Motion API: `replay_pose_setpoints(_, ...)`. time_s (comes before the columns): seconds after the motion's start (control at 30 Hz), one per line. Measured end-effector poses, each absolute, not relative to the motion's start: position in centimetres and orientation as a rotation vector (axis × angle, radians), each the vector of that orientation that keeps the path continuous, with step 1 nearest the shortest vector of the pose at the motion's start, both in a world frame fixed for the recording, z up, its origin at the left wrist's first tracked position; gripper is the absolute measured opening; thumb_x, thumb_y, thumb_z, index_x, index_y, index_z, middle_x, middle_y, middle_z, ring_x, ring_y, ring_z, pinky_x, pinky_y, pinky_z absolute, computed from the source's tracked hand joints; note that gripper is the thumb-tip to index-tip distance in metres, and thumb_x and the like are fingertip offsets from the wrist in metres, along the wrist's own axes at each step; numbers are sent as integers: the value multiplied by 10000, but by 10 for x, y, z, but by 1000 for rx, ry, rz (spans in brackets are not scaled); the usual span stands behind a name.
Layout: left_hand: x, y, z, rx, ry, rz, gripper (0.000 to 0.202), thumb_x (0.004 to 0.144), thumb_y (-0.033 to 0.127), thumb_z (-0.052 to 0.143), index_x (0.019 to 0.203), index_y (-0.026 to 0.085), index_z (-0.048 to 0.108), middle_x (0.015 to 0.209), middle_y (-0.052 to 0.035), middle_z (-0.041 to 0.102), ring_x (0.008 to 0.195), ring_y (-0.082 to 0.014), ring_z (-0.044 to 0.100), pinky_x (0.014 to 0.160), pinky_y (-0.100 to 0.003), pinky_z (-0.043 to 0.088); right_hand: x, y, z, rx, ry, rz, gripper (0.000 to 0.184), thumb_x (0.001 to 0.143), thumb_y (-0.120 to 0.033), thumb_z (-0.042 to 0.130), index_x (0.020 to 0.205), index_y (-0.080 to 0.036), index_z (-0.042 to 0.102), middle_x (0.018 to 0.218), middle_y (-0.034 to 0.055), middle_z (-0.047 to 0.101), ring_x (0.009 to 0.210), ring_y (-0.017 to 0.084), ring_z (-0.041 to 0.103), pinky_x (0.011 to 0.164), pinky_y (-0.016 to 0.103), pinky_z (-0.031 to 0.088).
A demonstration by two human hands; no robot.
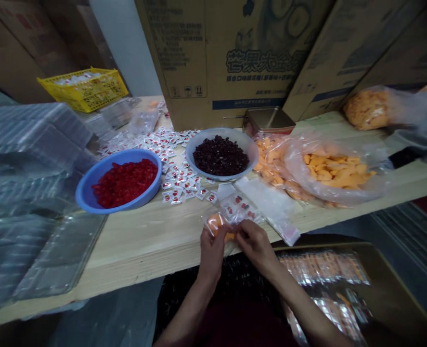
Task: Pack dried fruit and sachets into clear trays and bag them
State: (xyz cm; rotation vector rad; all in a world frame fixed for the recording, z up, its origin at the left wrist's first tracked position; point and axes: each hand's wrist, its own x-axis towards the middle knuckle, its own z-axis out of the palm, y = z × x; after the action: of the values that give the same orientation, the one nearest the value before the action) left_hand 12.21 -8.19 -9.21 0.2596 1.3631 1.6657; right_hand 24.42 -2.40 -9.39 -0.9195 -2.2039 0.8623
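Both my hands meet at the front edge of the wooden table. My left hand and my right hand pinch a small clear packet between them. The packet holds orange fruit pieces and small red-and-white sachets. Just beyond it lies a stack of empty clear zip bags. A blue bowl of red dried fruit stands to the left. A grey-blue bowl of dark berries stands behind the packet.
Loose red-and-white sachets are scattered between the bowls. Open plastic bags of orange dried fruit lie at right, clear plastic trays are stacked at left. Cardboard boxes line the back, with a yellow crate. Filled packets sit below at right.
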Motion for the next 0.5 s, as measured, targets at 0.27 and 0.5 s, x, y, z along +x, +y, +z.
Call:
replay_pose_setpoints(0.27, 122, -61, -83, 157, 1201, 1648, 414, 676, 374, 828, 978, 149, 656, 886, -51, 721, 772, -173, 671, 753, -287, 515, 269, 8, -84, -957, -2131, 859, 120, 940, -303, 574, 991, -222, 646, 945, 48, 662, 903, 204, 605, 805, 327, 464)
replay_pose_setpoints(0.5, 109, -59, -98, 188, 1221, 1658, 453, 643, 406, 855, 944, 136, 651, 828, -47, 710, 723, -160, 659, 734, -281, 509, 328, 74, -131, -1275, -2158, 320, 391, 942, -376, 548, 1297, -229, 616, 1379, 153, 552, 1239, 317, 491, 993, 531, 411)
